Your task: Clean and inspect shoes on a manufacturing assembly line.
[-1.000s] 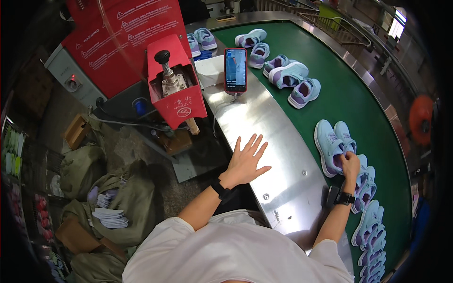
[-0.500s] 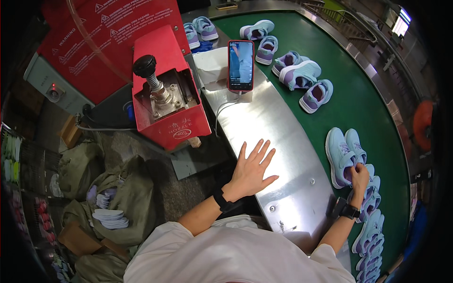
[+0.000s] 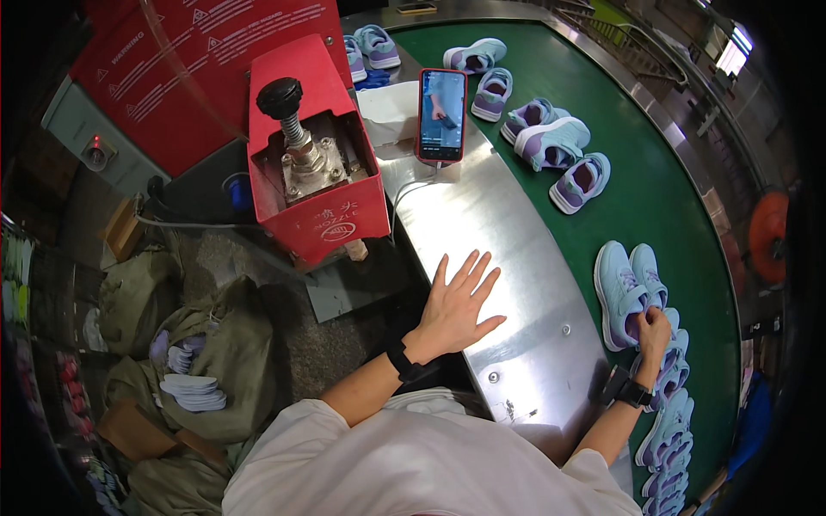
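Note:
My left hand (image 3: 458, 303) lies palm down with its fingers spread over the bare metal worktop (image 3: 482, 206). At the right, my right hand (image 3: 654, 337) is closed at the heel ends of a pair of sneakers. The left sneaker (image 3: 613, 279) is light blue with purple parts and a white sole; the right sneaker (image 3: 647, 268) stands against it. Both point away from me on the green conveyor belt (image 3: 564, 245). My fingertips pinch around the heel openings, partly hidden by the hand itself. Black bands circle both wrists.
A red machine head (image 3: 318, 206) with a black knob stands left of the worktop. A phone (image 3: 441, 116) is propped at its far end. More sneakers (image 3: 552, 142) sit farther along the belt, and a row of sneakers (image 3: 667, 443) runs nearer me. Sacks (image 3: 228, 370) stand at left.
The view has shifted slightly. My right hand and the pinched sneakers appear a little lower, nearer me. My left hand keeps its spread pose, and the phone's picture has changed.

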Available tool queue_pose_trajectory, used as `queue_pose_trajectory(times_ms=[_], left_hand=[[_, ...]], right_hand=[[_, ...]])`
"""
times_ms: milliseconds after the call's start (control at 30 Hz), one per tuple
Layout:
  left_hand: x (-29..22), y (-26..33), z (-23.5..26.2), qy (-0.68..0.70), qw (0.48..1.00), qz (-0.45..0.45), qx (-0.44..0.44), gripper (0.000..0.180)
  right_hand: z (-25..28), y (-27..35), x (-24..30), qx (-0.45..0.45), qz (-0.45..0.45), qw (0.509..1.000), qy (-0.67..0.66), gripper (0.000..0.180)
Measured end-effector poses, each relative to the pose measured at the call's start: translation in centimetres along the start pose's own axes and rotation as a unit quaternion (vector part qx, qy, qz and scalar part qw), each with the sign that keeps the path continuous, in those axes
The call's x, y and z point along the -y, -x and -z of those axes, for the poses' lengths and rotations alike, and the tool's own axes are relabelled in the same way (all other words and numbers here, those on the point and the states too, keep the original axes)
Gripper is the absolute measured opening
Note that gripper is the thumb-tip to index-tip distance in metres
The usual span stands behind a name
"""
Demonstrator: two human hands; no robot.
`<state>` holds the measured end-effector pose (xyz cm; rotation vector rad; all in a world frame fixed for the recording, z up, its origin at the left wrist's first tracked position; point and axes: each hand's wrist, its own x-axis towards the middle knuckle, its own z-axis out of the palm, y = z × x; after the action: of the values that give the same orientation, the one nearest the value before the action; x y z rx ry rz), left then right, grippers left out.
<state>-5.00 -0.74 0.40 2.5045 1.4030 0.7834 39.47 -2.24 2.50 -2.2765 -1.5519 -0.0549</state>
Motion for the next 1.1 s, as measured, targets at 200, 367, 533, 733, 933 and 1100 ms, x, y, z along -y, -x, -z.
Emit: queue_pose_trajectory(times_ms=[200,367,533,733,933,1100], left_hand=[[0.0,0.5,-0.1,-0.001,1.0,0.004,0.007,0.072],[-0.2,1.0,0.1,-0.003,1.0,0.004,0.005,0.072],[-0.2,1.6,0.3,0.01,1.0,0.001,-0.005,0.07],[1.3,3.4,3.9,0.462,0.869,0.103,0.143,0.047],[2.9,5.5,2.5,0.911,0.344,0.111,0.197,0.075],[0.2,7.7,3.1,0.964,0.184,0.109,0.16,0.088]], right_hand=[[0.1,1.5,1.4,0.025,-0.022,0.999,-0.012,0.034],[0.8,1.9,1.0,0.032,-0.036,0.998,-0.041,0.034],[0.8,1.5,-0.1,0.011,-0.014,0.999,-0.045,0.035],[3.1,1.2,3.6,0.027,0.073,0.986,-0.145,0.021],[9.8,3.7,20.9,0.092,0.436,0.882,-0.152,0.019],[9.7,6.3,29.8,0.171,0.678,0.709,-0.087,0.018]])
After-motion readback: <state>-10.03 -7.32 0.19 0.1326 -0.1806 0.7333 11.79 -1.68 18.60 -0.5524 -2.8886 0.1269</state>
